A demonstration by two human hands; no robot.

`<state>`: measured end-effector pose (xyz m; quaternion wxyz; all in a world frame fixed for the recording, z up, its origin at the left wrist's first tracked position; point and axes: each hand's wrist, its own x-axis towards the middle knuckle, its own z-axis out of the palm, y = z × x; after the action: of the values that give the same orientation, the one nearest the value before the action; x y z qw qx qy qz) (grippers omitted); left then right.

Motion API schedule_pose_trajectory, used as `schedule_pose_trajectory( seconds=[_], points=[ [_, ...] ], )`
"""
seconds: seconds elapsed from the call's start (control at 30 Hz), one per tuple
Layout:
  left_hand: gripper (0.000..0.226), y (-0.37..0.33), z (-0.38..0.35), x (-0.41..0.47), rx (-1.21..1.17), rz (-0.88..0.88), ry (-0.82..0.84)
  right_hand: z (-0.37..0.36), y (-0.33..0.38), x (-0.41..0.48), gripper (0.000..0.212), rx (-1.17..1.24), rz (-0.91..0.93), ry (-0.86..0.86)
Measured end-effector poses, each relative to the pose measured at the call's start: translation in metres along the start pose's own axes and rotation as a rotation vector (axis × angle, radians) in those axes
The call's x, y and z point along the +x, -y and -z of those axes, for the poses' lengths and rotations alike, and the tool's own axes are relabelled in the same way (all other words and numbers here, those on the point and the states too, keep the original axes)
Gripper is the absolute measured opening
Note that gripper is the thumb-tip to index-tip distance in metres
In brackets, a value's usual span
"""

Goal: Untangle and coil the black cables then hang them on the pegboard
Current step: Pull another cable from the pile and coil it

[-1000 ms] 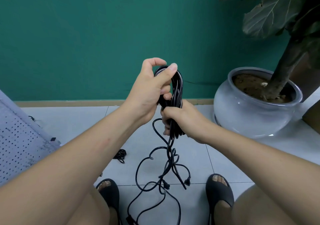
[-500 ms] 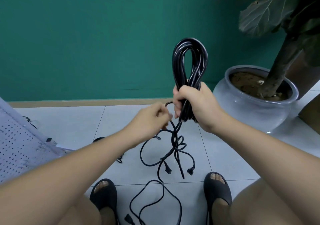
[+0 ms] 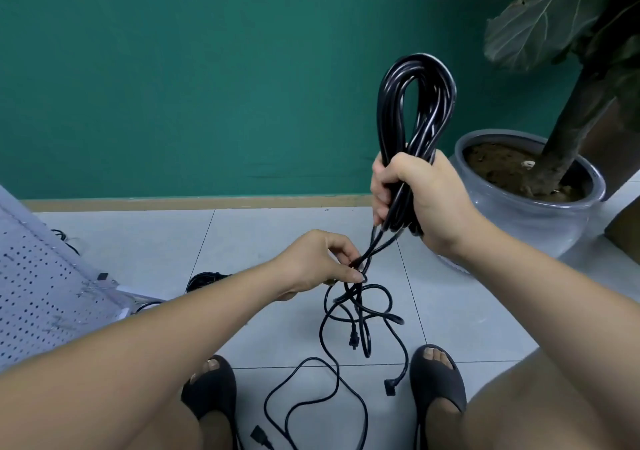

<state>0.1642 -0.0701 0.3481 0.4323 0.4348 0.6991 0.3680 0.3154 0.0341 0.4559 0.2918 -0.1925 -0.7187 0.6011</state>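
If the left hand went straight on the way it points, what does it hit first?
The left hand pinches the loose strands hanging from the coil. Carried on up and right, it would probably meet the right hand first, though depth is unclear.

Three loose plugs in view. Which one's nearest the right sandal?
The plug beside the inner edge of the right sandal. The second plug sits higher, in the tangle; the third plug lies at the bottom edge.
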Motion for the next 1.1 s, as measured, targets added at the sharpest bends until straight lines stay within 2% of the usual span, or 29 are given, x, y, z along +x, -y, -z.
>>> schedule_pose_trajectory(
  seconds=[0.17,0.27,0.43,0.57,0.7,0.8,0.9,1.0,1.1],
  points=[
    [0.025,0.002,0.022,0.003,-0.04,0.044,0.023,0.016,-0.002,-0.001,0.018,-0.04,-0.023,-0.024],
    [0.023,0.003,0.036,0.005,0.001,0.022,-0.032,0.019,-0.003,-0.001,0.02,-0.053,-0.034,-0.036],
    [0.026,0.001,0.069,0.004,0.184,0.042,-0.117,0.022,-0.002,0.0,0.02,-0.066,-0.043,-0.064],
    [0.021,0.005,0.098,0.0,0.292,0.12,-0.19,0.022,0.0,0.001,0.02,-0.078,-0.032,-0.064],
    [0.013,0.028,0.127,0.007,0.395,0.273,-0.214,0.021,0.001,0.002,0.019,-0.096,-0.017,-0.076],
    [0.01,0.044,0.144,0.012,0.314,0.347,-0.297,0.023,0.001,0.005,0.019,-0.114,-0.011,-0.093],
    [0.021,0.049,0.153,0.013,0.113,0.366,-0.341,0.024,0.0,0.005,0.023,-0.132,-0.013,-0.096],
    [0.031,0.046,0.152,0.016,0.306,0.313,-0.345,0.022,-0.002,0.005,0.024,-0.127,-0.031,-0.089],
    [0.026,0.042,0.143,0.018,0.49,0.315,-0.29,0.017,-0.003,0.004,0.026,-0.114,-0.049,-0.059]
  ],
)
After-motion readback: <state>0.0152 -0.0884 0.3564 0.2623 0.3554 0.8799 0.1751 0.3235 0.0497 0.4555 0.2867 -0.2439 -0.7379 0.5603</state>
